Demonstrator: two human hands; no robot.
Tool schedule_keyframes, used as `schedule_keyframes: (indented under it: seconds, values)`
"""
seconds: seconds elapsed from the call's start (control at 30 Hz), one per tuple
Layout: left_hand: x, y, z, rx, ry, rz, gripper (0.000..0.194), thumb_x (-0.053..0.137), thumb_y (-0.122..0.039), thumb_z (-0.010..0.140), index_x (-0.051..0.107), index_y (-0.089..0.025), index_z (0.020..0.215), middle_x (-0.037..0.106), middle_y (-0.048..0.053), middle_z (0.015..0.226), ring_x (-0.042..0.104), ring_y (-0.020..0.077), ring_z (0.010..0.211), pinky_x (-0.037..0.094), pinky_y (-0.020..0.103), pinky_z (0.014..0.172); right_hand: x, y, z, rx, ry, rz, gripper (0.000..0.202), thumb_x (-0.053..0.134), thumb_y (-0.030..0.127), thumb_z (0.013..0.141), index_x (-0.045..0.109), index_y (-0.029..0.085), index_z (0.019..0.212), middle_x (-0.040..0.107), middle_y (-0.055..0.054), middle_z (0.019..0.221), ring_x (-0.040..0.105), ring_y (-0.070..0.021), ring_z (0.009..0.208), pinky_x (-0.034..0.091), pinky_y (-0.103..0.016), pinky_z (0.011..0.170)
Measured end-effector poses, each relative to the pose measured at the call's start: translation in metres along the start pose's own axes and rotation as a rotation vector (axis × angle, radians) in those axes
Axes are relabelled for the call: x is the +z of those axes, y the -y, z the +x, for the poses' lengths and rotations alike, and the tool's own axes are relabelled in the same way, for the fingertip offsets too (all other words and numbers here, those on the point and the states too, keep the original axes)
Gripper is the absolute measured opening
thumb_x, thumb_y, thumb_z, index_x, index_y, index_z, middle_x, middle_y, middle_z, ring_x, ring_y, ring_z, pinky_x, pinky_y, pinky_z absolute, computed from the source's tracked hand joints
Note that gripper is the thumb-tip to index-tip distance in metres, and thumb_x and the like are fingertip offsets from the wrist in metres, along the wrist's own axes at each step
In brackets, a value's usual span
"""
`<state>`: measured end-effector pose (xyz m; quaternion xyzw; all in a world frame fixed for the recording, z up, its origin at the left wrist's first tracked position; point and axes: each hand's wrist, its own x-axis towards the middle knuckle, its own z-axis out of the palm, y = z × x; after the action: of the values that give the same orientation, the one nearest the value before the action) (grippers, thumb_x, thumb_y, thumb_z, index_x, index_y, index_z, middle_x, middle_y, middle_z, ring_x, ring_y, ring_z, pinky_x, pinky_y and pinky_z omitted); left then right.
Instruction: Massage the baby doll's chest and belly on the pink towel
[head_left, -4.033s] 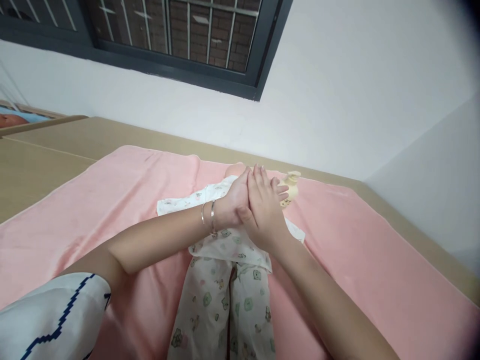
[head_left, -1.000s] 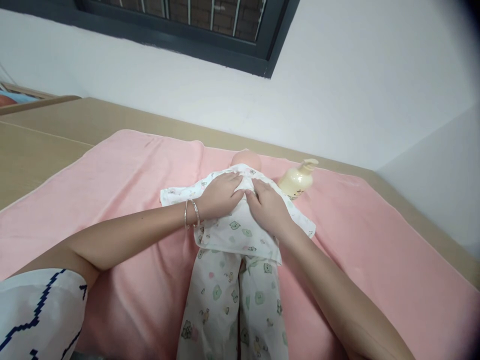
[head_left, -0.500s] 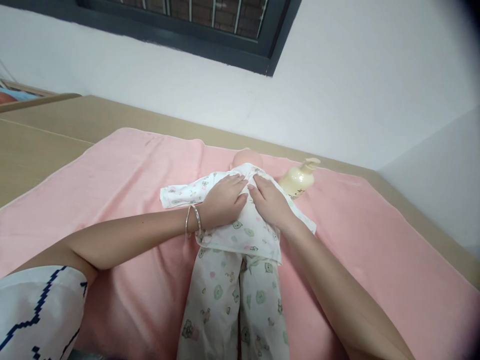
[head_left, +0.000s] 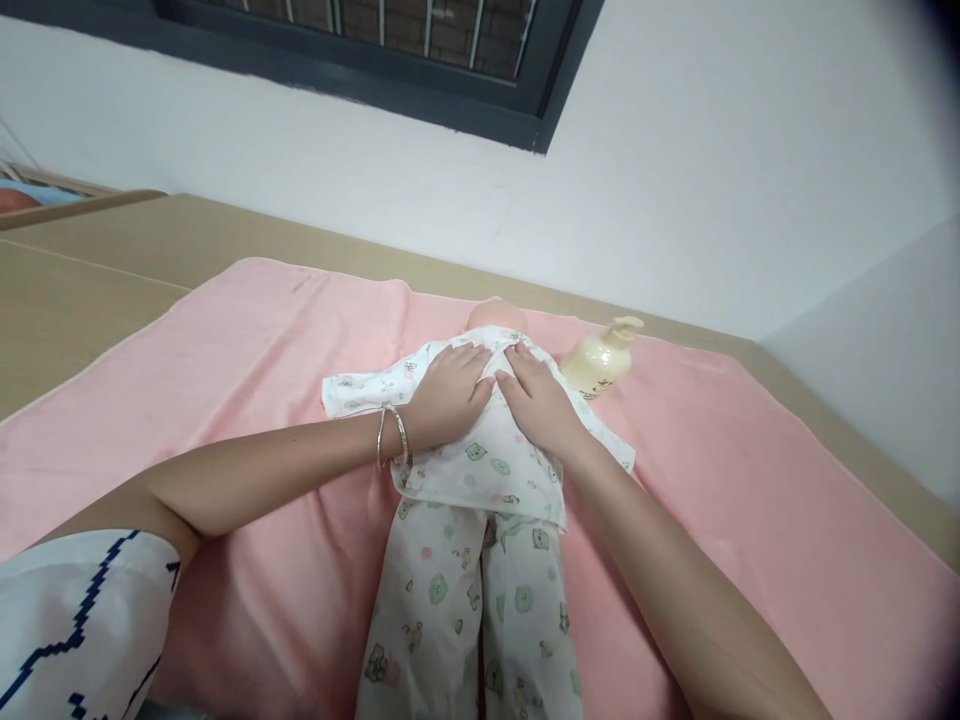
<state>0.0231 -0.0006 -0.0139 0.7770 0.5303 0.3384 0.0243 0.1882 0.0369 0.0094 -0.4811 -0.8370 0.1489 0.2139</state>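
A doll-like figure in a white patterned top (head_left: pixel 480 475) and matching trousers (head_left: pixel 442 600) lies on a pink cloth (head_left: pixel 262 350). The top of its bald head (head_left: pixel 498 315) shows beyond the collar. My left hand (head_left: pixel 446 395) rests flat on the left part of the chest, fingers extended, with bangles at the wrist. Flat on the right part lies my right hand (head_left: pixel 540 400), its fingers also stretched out. The two thumbs are close together near the middle of the chest.
A cream pump bottle (head_left: pixel 600 360) stands on the cloth right of the figure's shoulder. Behind the cloth are the wooden surface's edge (head_left: pixel 337 248), a white wall and a dark-framed window (head_left: pixel 450 105).
Both hands stay on the chest with only a very slight shift. The whole view has moved by a few pixels.
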Motion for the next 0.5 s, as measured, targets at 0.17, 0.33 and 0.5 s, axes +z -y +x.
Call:
schedule_keyframes:
  seconds: [0.17,0.33,0.5]
  values:
    - [0.000,-0.004,-0.004,0.034,-0.031,0.072,0.046,0.031,-0.025,0.100,0.054,-0.004,0.135,0.058,0.020,0.141,0.050,0.0301,0.136,0.034,0.048,0.119,0.002,-0.001,0.000,-0.036,-0.013,-0.016,0.059,0.035,0.043,0.100,0.046,0.011,0.148,0.036,-0.017,0.159,0.027,-0.0291,0.151,0.018,-0.055,0.123]
    - [-0.004,-0.007,-0.002,-0.007,0.005,0.064,0.046,0.033,-0.026,0.100,0.057,-0.006,0.134,0.059,0.016,0.142,0.050,0.0277,0.137,0.035,0.045,0.119,-0.002,0.007,-0.004,-0.051,-0.037,-0.050,0.054,0.035,0.040,0.099,0.052,0.010,0.142,0.049,-0.018,0.150,0.039,-0.0320,0.144,0.028,-0.054,0.119]
    - [-0.010,0.001,0.012,-0.054,0.070,-0.029,0.043,0.036,-0.027,0.098,0.061,-0.010,0.129,0.060,0.014,0.142,0.052,0.0262,0.135,0.038,0.044,0.118,-0.008,0.031,-0.017,-0.029,-0.064,-0.090,0.041,0.031,0.034,0.101,0.066,0.016,0.112,0.070,-0.015,0.119,0.060,-0.0331,0.115,0.045,-0.047,0.100]
